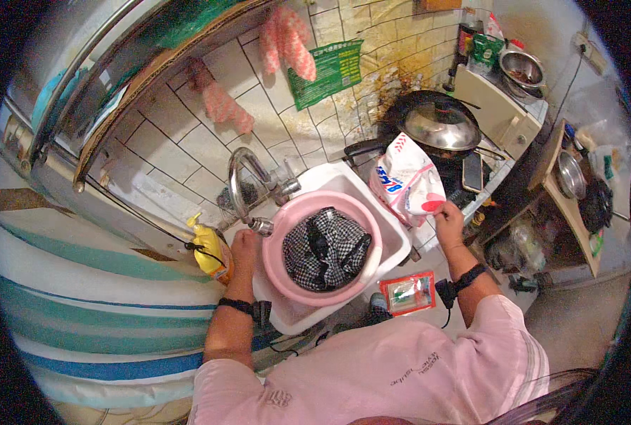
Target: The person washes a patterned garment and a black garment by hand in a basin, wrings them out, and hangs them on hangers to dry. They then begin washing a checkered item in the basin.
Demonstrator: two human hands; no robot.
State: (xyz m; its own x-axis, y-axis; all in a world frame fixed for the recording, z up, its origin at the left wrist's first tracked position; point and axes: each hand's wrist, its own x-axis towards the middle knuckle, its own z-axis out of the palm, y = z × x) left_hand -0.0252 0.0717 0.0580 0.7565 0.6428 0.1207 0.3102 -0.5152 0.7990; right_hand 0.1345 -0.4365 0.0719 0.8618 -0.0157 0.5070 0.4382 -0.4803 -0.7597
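A pink plastic basin (276, 265) sits in the white sink (390, 263). Bunched inside it is a black-and-white checked garment (327, 248). My left hand (245, 244) is closed beside the basin's left rim, below the metal faucet (237, 185); whether it holds anything is hidden. Just left of that hand stands a yellow bottle (211, 251) with a pump top. My right hand (448, 221) has its fingers closed at the lower right corner of a white plastic bag (404, 177) with blue and red print, which stands on the counter right of the sink.
Behind the bag, a lidded wok (439, 127) sits on the stove, with a phone (473, 173) nearby. Pink gloves (287, 42) hang on the tiled wall. A red-edged packet (407, 293) lies below the sink's right side. A wooden shelf (574, 219) stands at right.
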